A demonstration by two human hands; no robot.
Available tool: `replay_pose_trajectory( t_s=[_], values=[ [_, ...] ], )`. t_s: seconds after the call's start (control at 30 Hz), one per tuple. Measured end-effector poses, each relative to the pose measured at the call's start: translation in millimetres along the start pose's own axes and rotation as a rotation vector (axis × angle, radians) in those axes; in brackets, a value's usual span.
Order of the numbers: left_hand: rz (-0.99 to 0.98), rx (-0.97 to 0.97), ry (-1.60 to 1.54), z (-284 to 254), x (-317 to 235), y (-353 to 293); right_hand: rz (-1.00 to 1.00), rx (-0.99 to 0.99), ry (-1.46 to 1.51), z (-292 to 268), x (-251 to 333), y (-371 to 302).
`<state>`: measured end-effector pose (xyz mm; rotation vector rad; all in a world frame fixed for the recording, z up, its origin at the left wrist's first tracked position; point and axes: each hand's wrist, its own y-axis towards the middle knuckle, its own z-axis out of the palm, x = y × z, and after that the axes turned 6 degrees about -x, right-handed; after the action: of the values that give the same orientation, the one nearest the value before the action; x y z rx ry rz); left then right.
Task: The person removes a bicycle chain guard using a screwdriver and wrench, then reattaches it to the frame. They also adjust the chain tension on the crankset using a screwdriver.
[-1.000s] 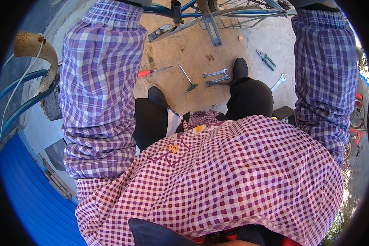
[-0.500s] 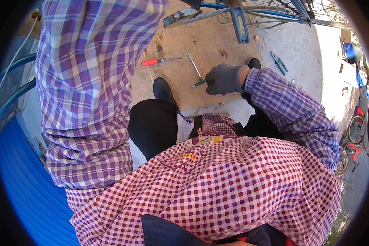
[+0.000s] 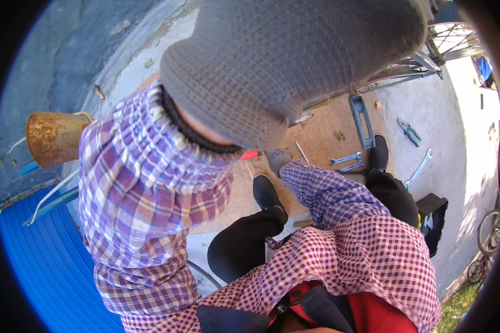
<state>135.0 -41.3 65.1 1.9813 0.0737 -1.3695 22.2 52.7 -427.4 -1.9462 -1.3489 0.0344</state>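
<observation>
My left hand (image 3: 294,61), in a grey knitted glove, is raised close to the camera and fills the upper middle. Its fingers run out of sight at the top right, beside the bicycle, so what they hold cannot be seen. Lower down, my right hand (image 3: 278,160), also gloved in grey, reaches to the brown board (image 3: 322,133) on the floor. It is beside a red screwdriver handle (image 3: 251,155); its fingers are mostly hidden behind my left wrist. Just right of it shows a thin metal shaft (image 3: 301,151). A bicycle pedal (image 3: 362,123) hangs over the board.
Two wrenches (image 3: 346,159) lie near my right boot (image 3: 378,152). Pliers (image 3: 410,133), a larger wrench (image 3: 419,169) and a black box (image 3: 434,216) are farther right. A rusty can (image 3: 58,139) and blue corrugated sheeting (image 3: 44,261) are at left.
My left gloved hand has come into view, large and near the camera. My right hand has moved to the red screwdriver handle. The view has shifted, showing the wrenches, box and rusty can.
</observation>
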Motion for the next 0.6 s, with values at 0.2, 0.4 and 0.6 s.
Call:
replay_pose_trajectory(
  t_s=[0.2, 0.4, 0.6],
  values=[
    [-0.066, 0.084, -0.014, 11.7, -5.9, -5.0, 0.046, -0.049, -0.013, 51.2, -2.7, 34.5],
    [-0.082, 0.105, -0.019, 15.5, -7.6, -10.1, -0.030, -0.096, -0.137, 83.5, -8.0, 66.0],
    [-0.088, 0.075, -0.031, 0.5, -1.8, -18.7, -0.025, 0.237, -0.105, 57.4, -22.9, 8.6]
  ],
)
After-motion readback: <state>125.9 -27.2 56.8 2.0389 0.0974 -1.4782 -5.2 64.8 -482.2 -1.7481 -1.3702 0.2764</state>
